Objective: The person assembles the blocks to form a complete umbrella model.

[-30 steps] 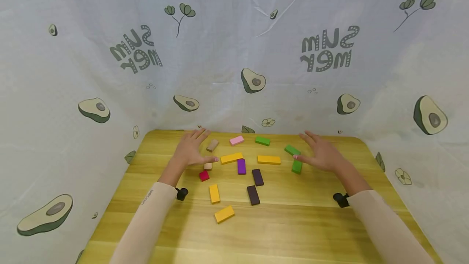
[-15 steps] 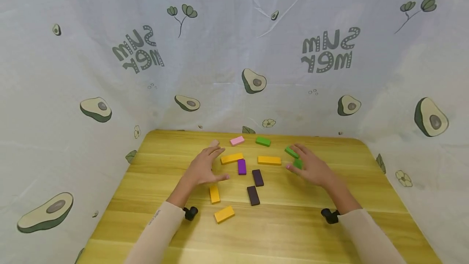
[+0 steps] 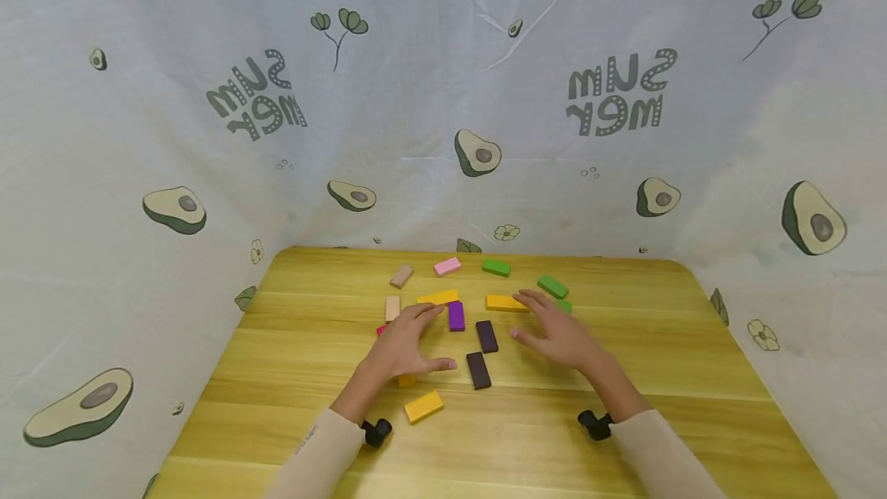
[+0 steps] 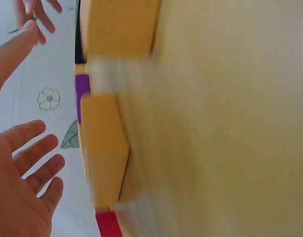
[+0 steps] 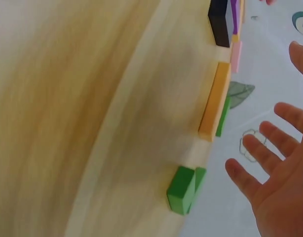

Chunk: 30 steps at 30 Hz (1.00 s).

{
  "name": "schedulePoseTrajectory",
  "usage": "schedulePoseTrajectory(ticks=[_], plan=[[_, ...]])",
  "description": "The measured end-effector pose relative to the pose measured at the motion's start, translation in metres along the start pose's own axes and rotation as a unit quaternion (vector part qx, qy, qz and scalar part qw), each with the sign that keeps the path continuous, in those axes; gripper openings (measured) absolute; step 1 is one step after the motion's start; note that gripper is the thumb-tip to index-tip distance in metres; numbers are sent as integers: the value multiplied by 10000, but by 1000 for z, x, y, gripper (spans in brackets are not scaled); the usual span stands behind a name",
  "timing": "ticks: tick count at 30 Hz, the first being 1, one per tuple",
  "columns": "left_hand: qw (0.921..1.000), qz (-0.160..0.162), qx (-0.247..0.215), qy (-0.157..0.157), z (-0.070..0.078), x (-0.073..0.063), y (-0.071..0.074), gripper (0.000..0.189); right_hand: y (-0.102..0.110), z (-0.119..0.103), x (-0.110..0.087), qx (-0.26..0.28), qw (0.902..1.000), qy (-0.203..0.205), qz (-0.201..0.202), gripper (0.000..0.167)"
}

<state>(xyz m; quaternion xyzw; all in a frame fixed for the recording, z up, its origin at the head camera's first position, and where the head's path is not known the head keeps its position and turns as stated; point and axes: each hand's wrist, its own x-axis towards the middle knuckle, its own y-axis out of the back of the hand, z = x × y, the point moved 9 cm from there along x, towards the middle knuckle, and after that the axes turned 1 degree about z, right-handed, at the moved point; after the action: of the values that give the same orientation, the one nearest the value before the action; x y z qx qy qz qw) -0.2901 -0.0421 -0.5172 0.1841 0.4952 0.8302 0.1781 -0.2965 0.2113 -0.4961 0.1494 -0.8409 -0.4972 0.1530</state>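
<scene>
My left hand (image 3: 403, 346) hovers above the table with its fingers spread and holds nothing. Beneath it, a yellow block (image 3: 406, 380) and a red block (image 3: 382, 329) are partly hidden; a yellow block (image 3: 424, 406) lies in front. My right hand (image 3: 563, 333), also spread and holding nothing, is over the right end of a yellow block (image 3: 503, 303) and partly covers a green block (image 3: 564, 306). Between the hands lie two dark blocks (image 3: 478, 370) and a purple block (image 3: 456, 316). Both wrist views show spread fingers apart from the blocks.
Farther back lie a pink block (image 3: 447, 266), two green blocks (image 3: 496, 267), two tan blocks (image 3: 401, 276) and another yellow block (image 3: 438, 297). The wooden table (image 3: 277, 376) meets a white printed cloth (image 3: 416, 98) at its back and sides.
Both hands have moved inward and nearer to the body, the left to the right and the right to the left. The blocks lie where they were.
</scene>
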Motion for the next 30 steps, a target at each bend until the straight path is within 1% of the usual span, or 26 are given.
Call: schedulePoseTrajectory(ticks=[4,7,10,14,18,21,25,28,30], plan=[[9999,-81,-74,-62,11,-4,-10,104,-10,-8,1,49,9999,104,26,72],[9999,-118,-105,-71,18,-6,-15,106,-18,-12,3,100,9998,156,-32,71],[9999,-136,-84,-65,22,-6,-18,107,-25,-16,5,180,9996,172,-113,69],[9996,-236,-53,-117,28,-6,-25,107,-34,-19,6,329,9991,139,-220,65],[9994,-302,-50,-178,34,-6,-33,107,-42,-18,7,326,9988,151,-332,61],[9992,-346,-137,-145,37,-7,-38,104,-47,-15,6,322,9987,136,-372,60],[9988,-406,-279,26,40,-9,-44,99,-49,-17,6,362,9984,243,-348,59],[9988,-357,-316,113,41,-10,-46,97,-51,-19,8,281,9983,405,-326,56],[9990,-313,-292,116,42,-10,-47,97,-52,-20,8,223,9982,467,-312,55]])
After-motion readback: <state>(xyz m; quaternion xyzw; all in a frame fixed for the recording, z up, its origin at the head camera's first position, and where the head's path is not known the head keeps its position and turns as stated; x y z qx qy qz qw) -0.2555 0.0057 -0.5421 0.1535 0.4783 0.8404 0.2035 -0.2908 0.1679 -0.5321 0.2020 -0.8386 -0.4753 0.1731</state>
